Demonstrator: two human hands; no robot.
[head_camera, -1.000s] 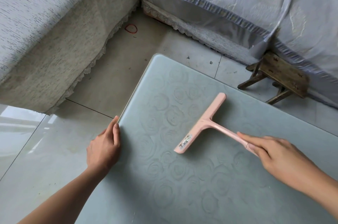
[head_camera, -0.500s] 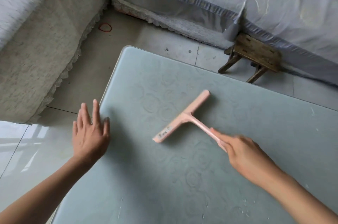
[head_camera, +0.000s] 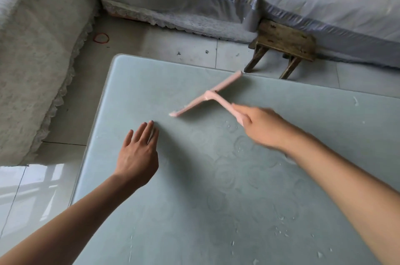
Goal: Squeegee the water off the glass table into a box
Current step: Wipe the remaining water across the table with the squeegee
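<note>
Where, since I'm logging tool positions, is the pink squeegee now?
In the head view, the pink squeegee is at the far side of the glass table, its handle held by the right hand, one blade end near the wooden stool.

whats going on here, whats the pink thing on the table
A person is wiping water off a glass table. Their right hand grips the handle of a pink squeegee, with its blade angled across the far part of the glass. The left hand is open with straight fingers over the glass near the left edge. Water droplets dot the near right side. No box is in view.
</note>
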